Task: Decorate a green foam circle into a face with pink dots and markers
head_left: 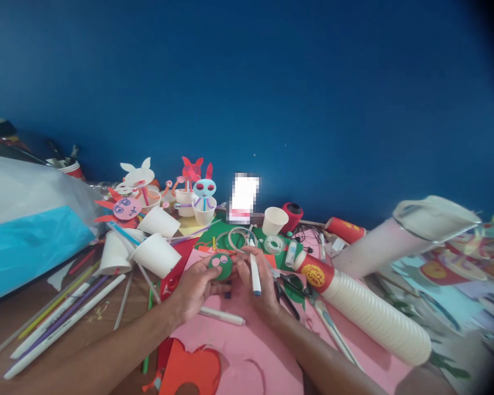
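Observation:
My left hand (193,289) pinches a green paper circle (226,270) between thumb and fingers. Two pink paper discs, one marked with a dark curve, sit on the circle like eyes. Close beside it, my right hand (267,291) holds a white marker (255,271), its blue-grey end pointing down toward me. Beneath both hands lies pink paper (251,351). Another white marker (222,316) rests on this paper just below my hands. Black-handled scissors (288,302) lie right of my right hand, and a roll of clear tape (274,244) sits beyond it.
Paper-cup figures (205,189) stand at the back, near a blurred-out bright screen (243,197). White cups (156,255) lie at left by a plastic bag (28,219). A long cup stack (374,310) slants across the right. Cut orange paper (189,365) lies in front.

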